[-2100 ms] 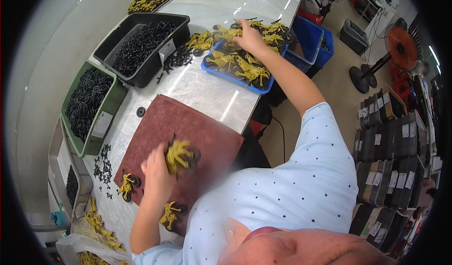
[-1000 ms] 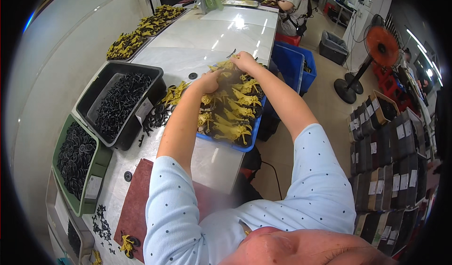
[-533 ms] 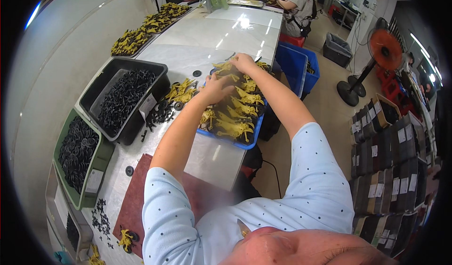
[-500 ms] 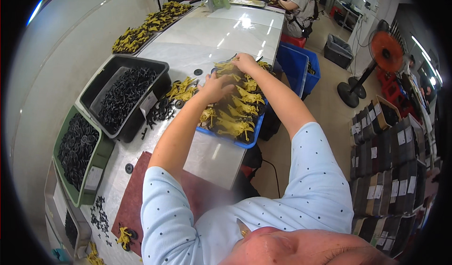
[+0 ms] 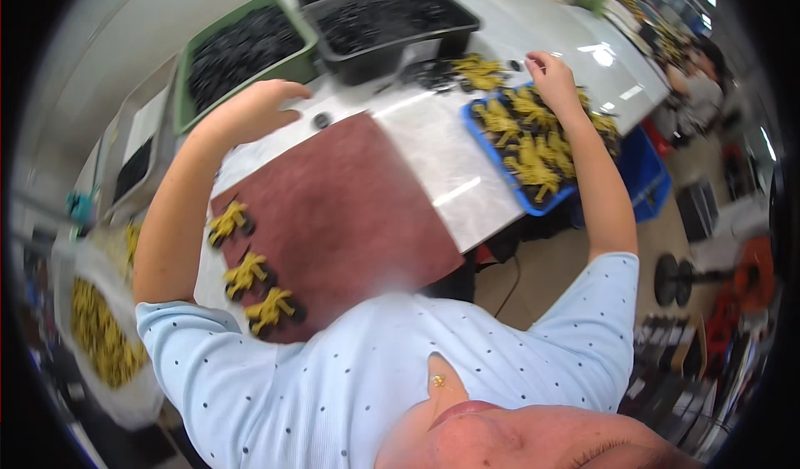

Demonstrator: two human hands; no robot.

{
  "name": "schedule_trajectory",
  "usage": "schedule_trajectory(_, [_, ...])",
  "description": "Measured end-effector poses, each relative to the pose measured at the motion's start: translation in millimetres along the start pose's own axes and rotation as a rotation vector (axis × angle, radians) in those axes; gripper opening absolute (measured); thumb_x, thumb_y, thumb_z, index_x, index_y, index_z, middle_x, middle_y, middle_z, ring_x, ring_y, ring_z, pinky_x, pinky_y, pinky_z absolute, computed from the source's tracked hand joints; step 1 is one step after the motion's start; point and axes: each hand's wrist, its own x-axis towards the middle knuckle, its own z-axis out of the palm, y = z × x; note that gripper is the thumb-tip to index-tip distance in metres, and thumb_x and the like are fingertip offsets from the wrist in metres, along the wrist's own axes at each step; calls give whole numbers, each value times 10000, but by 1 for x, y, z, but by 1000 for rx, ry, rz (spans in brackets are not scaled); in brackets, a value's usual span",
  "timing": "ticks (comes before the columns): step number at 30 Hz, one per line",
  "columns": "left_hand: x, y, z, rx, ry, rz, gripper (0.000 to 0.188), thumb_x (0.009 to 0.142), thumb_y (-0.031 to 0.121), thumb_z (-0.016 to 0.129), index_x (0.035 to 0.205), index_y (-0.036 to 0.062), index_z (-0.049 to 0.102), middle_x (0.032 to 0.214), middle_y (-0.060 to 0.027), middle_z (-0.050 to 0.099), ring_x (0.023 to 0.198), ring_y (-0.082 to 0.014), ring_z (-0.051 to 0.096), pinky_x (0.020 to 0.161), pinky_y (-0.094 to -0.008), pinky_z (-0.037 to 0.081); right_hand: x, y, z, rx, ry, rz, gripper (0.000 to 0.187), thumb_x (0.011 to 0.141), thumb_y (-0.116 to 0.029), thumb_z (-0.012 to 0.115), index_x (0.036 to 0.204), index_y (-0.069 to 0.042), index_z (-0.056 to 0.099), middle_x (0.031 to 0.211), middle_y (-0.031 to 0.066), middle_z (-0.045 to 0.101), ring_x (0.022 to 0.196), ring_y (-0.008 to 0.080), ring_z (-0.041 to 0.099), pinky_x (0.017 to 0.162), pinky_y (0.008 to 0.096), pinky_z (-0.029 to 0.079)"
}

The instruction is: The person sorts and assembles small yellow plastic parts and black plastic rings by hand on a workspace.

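My left hand [image 5: 260, 112] is held over the table beside the green bin [image 5: 310, 37], thumb and fingers apart, with nothing seen in it. Beyond the blue tray [image 5: 492, 154] is my right hand [image 5: 553, 81], its fingers loosely bent with a gap between them and nothing visible inside. Yellow-and-black toy motorcycles [image 5: 533, 160] fill the tray in rows. Three more toy motorcycles [image 5: 246, 275] stand along the left edge of the dark red mat [image 5: 350, 202]. A small black wheel [image 5: 322, 120] lies near my left fingertips.
A black bin [image 5: 392, 19] of small black parts stands at the back, next to loose yellow parts [image 5: 479, 72]. A white bag [image 5: 108, 336] of yellow parts is at the left. At the right are a blue crate [image 5: 648, 173], a seated person [image 5: 700, 90] and an orange fan [image 5: 754, 273].
The view has turned toward the left. My left hand has left the tray and moved over to the green bin's side. My right hand has drawn up off the toy motorcycles.
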Motion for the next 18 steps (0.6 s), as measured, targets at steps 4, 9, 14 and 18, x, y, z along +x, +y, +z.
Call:
schedule_trajectory(4, [-126, -112, 34, -1, 27, -444, 391, 729, 75, 690, 1103, 41, 582, 1018, -185, 623, 953, -304, 609, 827, -374, 492, -59, -188, 30, 846, -689, -161, 287, 892, -162, 578, 1140, -19, 602, 1000, 92, 660, 846, 146, 621, 743, 295, 510])
schedule_trajectory(9, [-206, -136, 106, 62, 92, -442, 565, 698, 69, 715, 1224, 82, 508, 1181, -140, 577, 1098, -312, 540, 902, -382, 438, -125, -342, 116, 996, -907, -373, 369, 891, -226, 587, 1192, -15, 554, 1048, 169, 656, 837, 213, 649, 728, 335, 520])
schedule_trajectory(14, [-220, -143, 154, 56, 255, -471, 558, 692, 54, 669, 1229, 71, 517, 1187, -116, 572, 1097, -297, 541, 859, -440, 434, -172, -459, 199, 685, -761, -518, 553, 770, -341, 707, 1159, 26, 567, 1069, 217, 635, 966, 361, 621, 842, 376, 487])
schedule_trajectory(18, [-244, -126, 151, 122, 421, -429, 491, 671, 42, 636, 1159, 63, 578, 1128, -126, 582, 1052, -311, 557, 823, -457, 439, -176, -475, 173, 749, -997, -605, 537, 707, -341, 761, 1074, 25, 621, 1036, 223, 643, 960, 350, 622, 835, 380, 488])
